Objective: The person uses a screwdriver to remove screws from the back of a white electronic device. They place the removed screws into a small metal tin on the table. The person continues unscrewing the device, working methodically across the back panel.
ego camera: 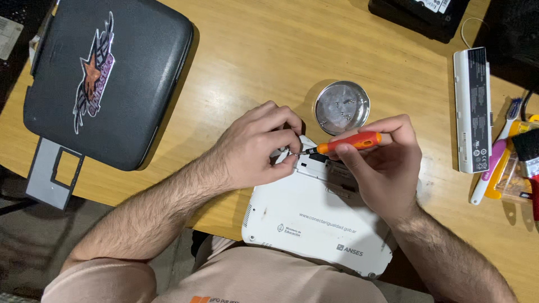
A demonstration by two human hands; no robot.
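Observation:
A white netbook lies upside down at the near edge of the wooden table, its base facing up. My right hand grips a small screwdriver with an orange handle, its tip pointing left at the netbook's far edge. My left hand rests on that far edge, thumb and fingers pinched right at the screwdriver's tip. Whether a screw sits between the fingers is too small to tell.
A round metal dish with several small screws stands just beyond the hands. A dark closed laptop lies at the left, a white battery pack at the right with a toothbrush and a brush beside it.

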